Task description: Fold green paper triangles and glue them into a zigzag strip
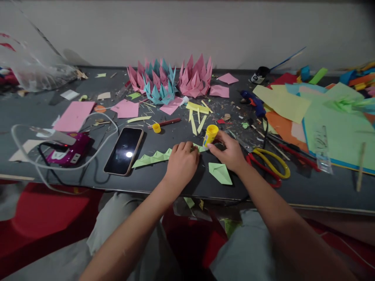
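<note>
1. Two hands at work. Left hand [183, 160]: fingers close together, bent over the green strip [156, 157]. Cannot tell whether the thumb pinches from below.
2. Right hand [230, 150]: thumb and fingers clamped on the yellow glue stick [210, 136], which leans slightly, its lower end by the strip. Contact there: cannot tell.
3. Strip position: lies on the surface [172, 136], under the left fingers, running out to both sides of them. Zigzag upper edge, several folded points.
4. Strip handling (judged): very light, thin, springy at the folds, fragile along the points. Liable to slide or curl if pressed at one end only. Best hold: flat fingertips on the layered lower band, clear of the points; light pressure.
5. Glue stick handling (judged): light, rigid, smooth barrel, slippery if smeared. Best hold: around mid-barrel, thumb opposing the fingers, off the sticky end.
6. Loose folded piece [221, 173]: green, flat, just below the right fingers, nearer the body. Judged light and easily creased; take by a folded edge.
7. Yellow cap [156, 128]: beyond the left fingers, to their left. Phone [124, 151]: farther left of them. Scissors [272, 163]: right of the right fingers.
8. Pink paper crown [195, 84]: well beyond both sets of fingers; points judged easily bent.
</note>
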Motion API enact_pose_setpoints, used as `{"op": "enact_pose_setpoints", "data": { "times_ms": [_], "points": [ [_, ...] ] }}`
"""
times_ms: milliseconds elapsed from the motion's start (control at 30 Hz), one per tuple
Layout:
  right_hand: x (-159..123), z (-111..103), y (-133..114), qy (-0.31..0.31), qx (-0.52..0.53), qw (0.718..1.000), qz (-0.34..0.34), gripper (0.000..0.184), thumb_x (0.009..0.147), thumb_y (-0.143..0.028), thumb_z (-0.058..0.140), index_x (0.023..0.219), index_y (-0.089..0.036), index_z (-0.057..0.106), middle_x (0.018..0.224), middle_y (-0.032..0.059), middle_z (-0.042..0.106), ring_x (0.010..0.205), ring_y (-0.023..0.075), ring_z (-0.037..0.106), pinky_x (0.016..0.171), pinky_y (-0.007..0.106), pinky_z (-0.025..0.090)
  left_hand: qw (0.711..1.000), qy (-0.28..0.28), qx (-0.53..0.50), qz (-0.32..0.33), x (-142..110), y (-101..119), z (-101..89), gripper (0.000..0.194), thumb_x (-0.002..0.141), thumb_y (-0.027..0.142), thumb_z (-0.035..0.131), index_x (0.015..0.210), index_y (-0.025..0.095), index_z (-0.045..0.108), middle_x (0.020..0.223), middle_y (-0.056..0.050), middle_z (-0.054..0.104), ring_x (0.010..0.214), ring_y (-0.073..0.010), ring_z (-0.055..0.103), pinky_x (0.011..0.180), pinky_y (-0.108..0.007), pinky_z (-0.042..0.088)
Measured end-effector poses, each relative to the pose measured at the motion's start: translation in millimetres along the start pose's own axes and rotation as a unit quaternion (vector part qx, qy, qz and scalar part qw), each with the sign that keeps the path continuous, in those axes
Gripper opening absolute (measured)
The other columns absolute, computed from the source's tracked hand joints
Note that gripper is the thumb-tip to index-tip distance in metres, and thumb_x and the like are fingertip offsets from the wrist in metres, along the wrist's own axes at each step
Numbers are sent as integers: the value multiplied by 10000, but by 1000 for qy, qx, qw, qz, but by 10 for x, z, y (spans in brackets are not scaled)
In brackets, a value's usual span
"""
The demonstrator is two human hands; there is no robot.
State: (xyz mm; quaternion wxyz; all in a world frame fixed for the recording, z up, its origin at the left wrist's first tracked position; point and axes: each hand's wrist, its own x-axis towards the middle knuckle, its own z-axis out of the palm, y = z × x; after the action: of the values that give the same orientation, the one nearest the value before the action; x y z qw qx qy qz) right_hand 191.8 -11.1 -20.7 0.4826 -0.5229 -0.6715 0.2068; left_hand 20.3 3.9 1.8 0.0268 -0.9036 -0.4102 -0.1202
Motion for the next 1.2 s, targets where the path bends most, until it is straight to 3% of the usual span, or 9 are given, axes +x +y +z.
{"op": "enact_pose_setpoints", "data": {
  "times_ms": [267, 433, 533, 600, 700, 767, 833, 967, 1200],
  "points": [
    [16, 55, 56, -74, -49, 996, -7, 318, 791, -320, 552, 1093, -225, 527, 958, 40, 658, 808, 193, 637, 743, 334, 515, 999, -18, -37, -25, 4, -37, 21, 177, 855, 205, 490, 867, 181, 664, 943, -44, 630, 856, -218, 550, 698, -329, 389],
    [34, 55, 73, -69, -139, 987, -43, 335, 786, -327, 527, 1103, -220, 545, 991, 71, 664, 858, 217, 632, 765, 353, 509, 999, -22, -26, -33, 28, 1, 2, 182, 834, 195, 489, 812, 163, 666, 898, -59, 627, 847, -227, 554, 693, -345, 391],
    [32, 46, 79, -90, -147, 982, -81, 301, 802, -322, 499, 1079, -229, 571, 973, 64, 668, 877, 215, 625, 777, 349, 505, 999, -34, -20, -37, 41, 5, -30, 189, 825, 202, 492, 772, 153, 667, 849, -74, 626, 840, -233, 562, 704, -356, 394],
    [27, 33, 80, -92, -120, 986, -65, 283, 808, -325, 505, 1061, -226, 581, 952, 58, 668, 859, 209, 628, 765, 343, 509, 998, -39, -29, -37, 45, -7, -49, 190, 826, 210, 494, 777, 155, 669, 858, -75, 630, 847, -234, 566, 716, -357, 397],
    [37, 16, 106, 32, -10, 999, 2, 284, 820, -379, 500, 1049, -224, 565, 914, 52, 661, 815, 201, 637, 719, 340, 522, 997, -42, -53, -26, 40, -39, -62, 199, 839, 189, 477, 796, 156, 668, 899, -62, 637, 850, -217, 575, 745, -350, 398],
    [57, 17, 142, 137, 72, 988, 26, 288, 816, -418, 502, 1035, -236, 544, 905, 46, 649, 809, 196, 641, 698, 335, 529, 996, -46, -69, -20, 34, -62, -61, 210, 846, 167, 465, 790, 156, 667, 898, -56, 642, 848, -208, 580, 753, -340, 398],
    [78, 26, 178, 195, 121, 973, 29, 294, 791, -438, 534, 1016, -249, 521, 909, 40, 634, 810, 194, 643, 691, 332, 533, 995, -50, -82, -20, 38, -84, -58, 209, 848, 157, 464, 791, 156, 666, 894, -54, 643, 850, -206, 584, 745, -330, 402],
    [90, 49, 195, 231, 131, 963, 42, 317, 772, -470, 548, 993, -257, 469, 940, 38, 597, 835, 198, 638, 742, 363, 531, 991, -68, -108, -43, 101, -126, -68, 197, 855, 174, 470, 829, 146, 664, 902, -64, 641, 849, -209, 587, 731, -320, 416],
    [63, 54, 172, 217, 106, 967, 82, 382, 768, -531, 517, 1013, -257, 411, 1011, 75, 561, 924, 235, 614, 814, 408, 509, 985, -97, -125, -68, 246, -175, -81, 232, 871, 237, 468, 1018, 140, 619, 940, -83, 637, 788, -198, 606, 716, -318, 436]
  ]
}}
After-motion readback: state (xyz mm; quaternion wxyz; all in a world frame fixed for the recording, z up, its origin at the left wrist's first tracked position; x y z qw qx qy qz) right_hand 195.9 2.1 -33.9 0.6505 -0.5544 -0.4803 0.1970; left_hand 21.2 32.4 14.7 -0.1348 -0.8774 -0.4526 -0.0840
